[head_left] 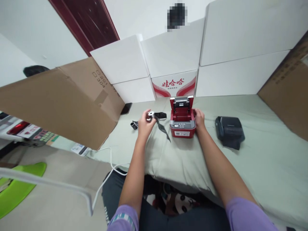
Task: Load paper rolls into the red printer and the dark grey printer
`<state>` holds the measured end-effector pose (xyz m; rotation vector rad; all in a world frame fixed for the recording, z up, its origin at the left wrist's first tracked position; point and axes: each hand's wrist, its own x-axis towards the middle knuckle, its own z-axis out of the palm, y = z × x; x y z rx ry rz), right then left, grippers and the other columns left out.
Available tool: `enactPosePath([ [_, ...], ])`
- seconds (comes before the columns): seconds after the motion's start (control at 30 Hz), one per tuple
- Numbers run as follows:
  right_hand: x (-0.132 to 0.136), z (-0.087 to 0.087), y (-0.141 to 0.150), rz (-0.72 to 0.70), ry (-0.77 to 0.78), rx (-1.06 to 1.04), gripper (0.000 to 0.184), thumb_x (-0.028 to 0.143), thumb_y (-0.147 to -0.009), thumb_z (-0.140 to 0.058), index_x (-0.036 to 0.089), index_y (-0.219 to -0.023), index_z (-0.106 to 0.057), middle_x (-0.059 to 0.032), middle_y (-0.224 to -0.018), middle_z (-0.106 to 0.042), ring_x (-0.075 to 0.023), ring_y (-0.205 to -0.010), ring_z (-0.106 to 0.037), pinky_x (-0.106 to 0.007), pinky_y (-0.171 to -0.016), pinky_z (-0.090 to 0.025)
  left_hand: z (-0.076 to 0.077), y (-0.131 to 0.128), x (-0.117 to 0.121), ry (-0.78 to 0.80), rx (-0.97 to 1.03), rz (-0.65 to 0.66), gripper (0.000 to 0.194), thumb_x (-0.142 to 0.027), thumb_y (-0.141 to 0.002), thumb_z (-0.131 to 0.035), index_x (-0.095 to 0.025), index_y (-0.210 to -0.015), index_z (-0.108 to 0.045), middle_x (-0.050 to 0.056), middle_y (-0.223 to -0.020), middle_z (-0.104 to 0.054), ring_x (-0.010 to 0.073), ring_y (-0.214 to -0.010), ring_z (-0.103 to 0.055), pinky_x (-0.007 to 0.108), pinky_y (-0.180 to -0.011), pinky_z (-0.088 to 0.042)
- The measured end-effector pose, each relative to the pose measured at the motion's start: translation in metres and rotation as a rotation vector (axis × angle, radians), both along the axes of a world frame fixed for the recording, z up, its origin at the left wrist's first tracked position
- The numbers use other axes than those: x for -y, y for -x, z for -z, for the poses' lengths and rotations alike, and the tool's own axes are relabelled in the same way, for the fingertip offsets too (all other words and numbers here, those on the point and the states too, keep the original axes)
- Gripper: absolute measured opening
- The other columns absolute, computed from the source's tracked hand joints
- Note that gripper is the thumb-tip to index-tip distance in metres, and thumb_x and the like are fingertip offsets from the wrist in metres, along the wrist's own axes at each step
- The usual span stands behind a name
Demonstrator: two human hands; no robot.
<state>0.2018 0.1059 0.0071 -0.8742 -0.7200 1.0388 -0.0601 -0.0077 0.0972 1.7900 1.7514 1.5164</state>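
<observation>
My left hand (145,125) grips a small roll (151,114) with a white end, left of the red printer. A dark strip (163,129) trails from the roll toward the printer's lower left. The red printer (178,132) stands with its lid (182,102) raised, and a dark roller shows in the lid. My right hand (199,119) holds the printer's right side, its fingertips partly hidden. Just beyond my left hand lies a black object (160,115). A small dark roll (134,125) rests to the left of that hand.
A black device (229,131) sits at the right on the green cloth (262,166). White boxes (172,51) line the back, with cardboard panels (86,102) on the left and right. A phone (126,108) lies by the left panel. A white cable (111,158) hangs at the front left edge.
</observation>
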Motion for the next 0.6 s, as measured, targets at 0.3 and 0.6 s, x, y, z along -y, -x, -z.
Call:
enactPosePath([
  [0.3, 0.003, -0.003, -0.001, -0.002, -0.003, 0.043, 0.034, 0.056, -0.072, -0.07, 0.023, -0.075, -0.064, -0.0002, -0.076, -0.064, -0.0176, -0.077, -0.061, -0.033, -0.075, -0.054, 0.066, 0.06, 0.057, 0.288, -0.057, -0.391, 0.025, -0.037, -0.084, -0.069, -0.027, -0.107, -0.062, 0.005, -0.104, -0.077, 0.0248, -0.097, -0.074, 0.035, -0.089, -0.054],
  [0.6, 0.007, -0.008, 0.001, 0.003, -0.001, 0.027, 0.027, 0.049, -0.08, -0.067, 0.023, -0.075, -0.063, -0.0025, -0.078, -0.064, -0.0198, -0.081, -0.063, -0.036, -0.079, -0.056, 0.058, 0.081, 0.043, 0.161, 0.06, -0.431, 0.038, -0.044, -0.085, -0.069, -0.024, -0.117, -0.062, 0.007, -0.128, -0.07, 0.0226, -0.116, -0.068, 0.035, -0.102, -0.052],
])
